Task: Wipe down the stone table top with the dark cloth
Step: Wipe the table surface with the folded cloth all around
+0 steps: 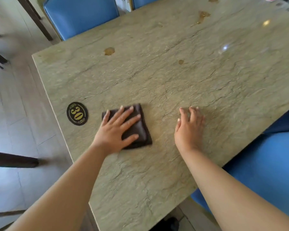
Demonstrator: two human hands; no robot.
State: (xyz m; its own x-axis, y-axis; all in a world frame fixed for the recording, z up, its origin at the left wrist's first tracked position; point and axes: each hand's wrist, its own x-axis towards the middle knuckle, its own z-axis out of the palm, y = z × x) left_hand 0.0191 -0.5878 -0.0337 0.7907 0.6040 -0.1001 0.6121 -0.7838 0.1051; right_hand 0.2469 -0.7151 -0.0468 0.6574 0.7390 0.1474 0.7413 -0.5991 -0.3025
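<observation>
**Head view: left hand flat on the cloth, right hand resting on the stone**

The head camera looks down on a greenish stone desk (157, 77) with dark veins. The left hand (117, 129) lies spread, fingers straight, pressing flat on the folded dark cloth (140, 130), which sits near the desk's left edge, close to the near side. Just left of the cloth, apart from it, lies an oval black plaque (77, 113) with a gold "30". The right hand (188, 127) rests on the bare stone to the right of the cloth, not touching it, its fingers relaxed and slightly bent. Brownish stains (109, 51) mark the surface farther away. Blue chairs (80, 15) stand at the far side and another blue seat (265, 164) at the right.
</observation>
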